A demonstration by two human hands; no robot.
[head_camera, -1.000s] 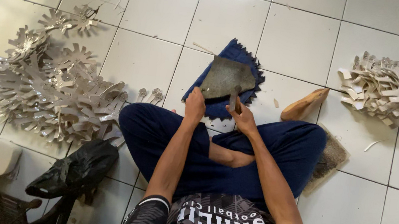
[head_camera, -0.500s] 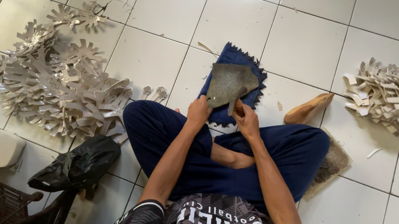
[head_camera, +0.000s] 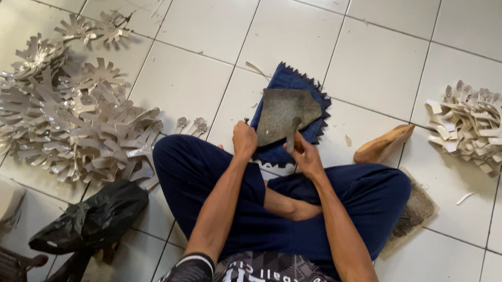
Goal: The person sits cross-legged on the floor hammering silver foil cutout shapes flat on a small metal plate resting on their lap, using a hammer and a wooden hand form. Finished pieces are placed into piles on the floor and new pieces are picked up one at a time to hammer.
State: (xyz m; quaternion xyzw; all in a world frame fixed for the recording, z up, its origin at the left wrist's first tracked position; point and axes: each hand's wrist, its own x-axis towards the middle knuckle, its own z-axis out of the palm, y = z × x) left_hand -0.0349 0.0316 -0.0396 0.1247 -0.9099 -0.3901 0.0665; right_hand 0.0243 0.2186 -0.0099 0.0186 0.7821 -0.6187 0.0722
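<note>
At frame centre, right hand [head_camera: 307,155] pinches the grey sheet [head_camera: 283,116], which slants up-left; left hand [head_camera: 244,140], just beside, is fisted on a small tool.

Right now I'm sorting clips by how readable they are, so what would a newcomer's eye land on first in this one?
Probably the grey sheet held up at the centre by the left hand and right hand, above a dark blue zigzag-edged cloth on the white tiled floor. Next, the big heap of silvery cut-out shapes spread at the left, and the smaller pale pile at the right.
</note>
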